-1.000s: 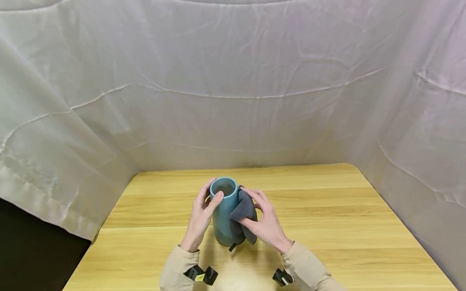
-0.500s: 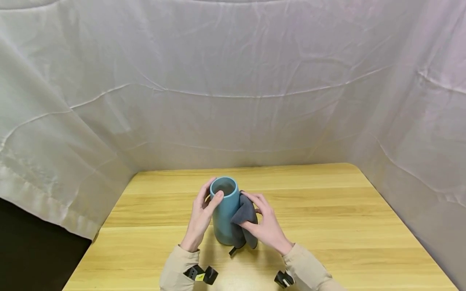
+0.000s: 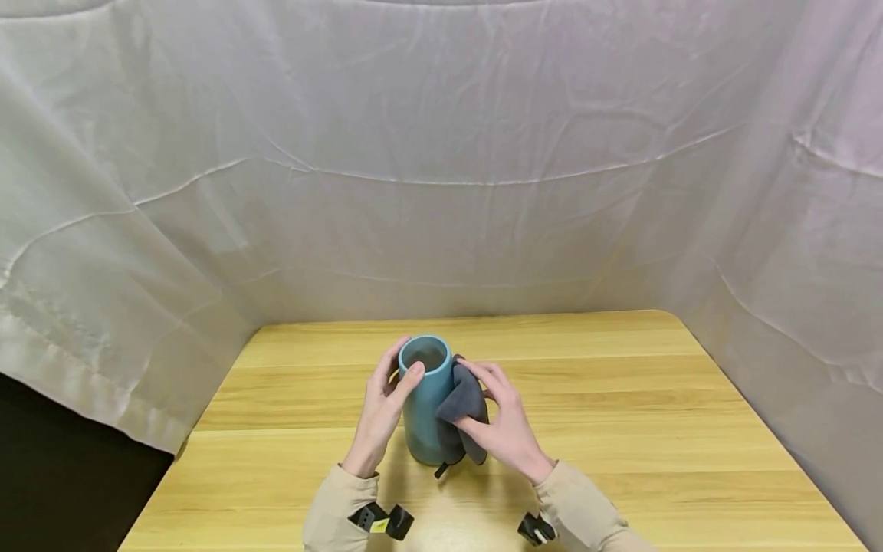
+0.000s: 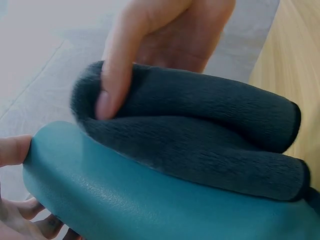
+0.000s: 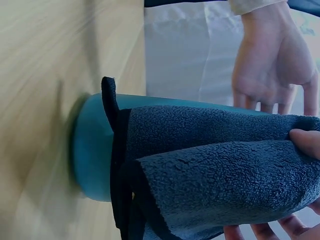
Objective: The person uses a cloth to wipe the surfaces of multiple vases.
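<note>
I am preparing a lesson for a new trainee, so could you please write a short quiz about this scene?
1. True or false: the blue container stands upright on the table.
2. Which hand holds the dark cloth against the side of the blue container?
3. The left hand grips the blue container near its: A) base; B) open top.

Key: 1. True. 2. The right hand. 3. B.
</note>
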Demonstrator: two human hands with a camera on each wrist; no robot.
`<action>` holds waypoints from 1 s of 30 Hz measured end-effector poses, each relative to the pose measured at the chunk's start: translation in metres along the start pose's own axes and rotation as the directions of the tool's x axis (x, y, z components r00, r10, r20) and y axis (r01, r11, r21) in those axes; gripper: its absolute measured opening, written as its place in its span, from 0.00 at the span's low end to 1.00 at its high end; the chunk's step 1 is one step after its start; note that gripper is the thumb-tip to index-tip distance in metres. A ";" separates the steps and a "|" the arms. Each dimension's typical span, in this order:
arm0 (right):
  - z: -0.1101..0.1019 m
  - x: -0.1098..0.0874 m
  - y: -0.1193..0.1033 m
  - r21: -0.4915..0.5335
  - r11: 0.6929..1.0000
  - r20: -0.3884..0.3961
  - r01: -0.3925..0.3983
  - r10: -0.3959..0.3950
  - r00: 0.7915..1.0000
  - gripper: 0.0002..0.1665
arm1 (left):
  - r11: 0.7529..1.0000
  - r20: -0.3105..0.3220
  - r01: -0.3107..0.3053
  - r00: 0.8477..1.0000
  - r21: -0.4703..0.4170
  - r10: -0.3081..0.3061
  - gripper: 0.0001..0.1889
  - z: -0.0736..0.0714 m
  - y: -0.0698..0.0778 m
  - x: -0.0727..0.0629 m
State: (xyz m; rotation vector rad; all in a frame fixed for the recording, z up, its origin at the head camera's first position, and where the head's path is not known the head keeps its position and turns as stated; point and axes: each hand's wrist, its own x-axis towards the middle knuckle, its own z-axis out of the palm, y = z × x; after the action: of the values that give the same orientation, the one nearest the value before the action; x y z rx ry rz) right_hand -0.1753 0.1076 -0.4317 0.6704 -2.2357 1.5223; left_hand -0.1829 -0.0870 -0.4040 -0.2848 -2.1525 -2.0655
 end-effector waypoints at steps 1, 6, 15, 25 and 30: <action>0.001 -0.001 0.001 -0.002 1.000 0.002 -0.005 0.005 1.000 0.43 | 1.000 0.000 0.000 1.000 -0.001 0.000 0.27 0.000 0.000 0.000; 0.002 -0.004 0.006 -0.002 0.999 0.014 -0.046 0.046 0.999 0.43 | 1.000 -0.001 0.000 1.000 -0.006 0.000 0.28 0.000 0.000 0.000; 0.001 -0.004 0.003 0.010 0.998 0.015 -0.070 0.069 0.997 0.43 | 1.000 -0.003 -0.005 1.000 0.000 0.005 0.28 0.000 0.000 0.001; -0.002 0.004 -0.008 0.032 0.999 -0.010 -0.023 0.023 1.000 0.42 | 1.000 0.002 -0.006 1.000 -0.003 0.006 0.28 0.000 -0.001 0.001; -0.003 0.007 -0.013 0.035 0.999 -0.015 -0.006 0.007 1.000 0.42 | 1.000 0.000 -0.008 1.000 -0.004 0.008 0.28 0.000 0.000 0.001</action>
State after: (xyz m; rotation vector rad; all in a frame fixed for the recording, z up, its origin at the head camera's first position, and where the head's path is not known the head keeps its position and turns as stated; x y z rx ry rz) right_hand -0.1736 0.1051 -0.4175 0.6599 -2.2067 1.5682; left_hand -0.1837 -0.0867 -0.4042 -0.2936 -2.1441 -2.0663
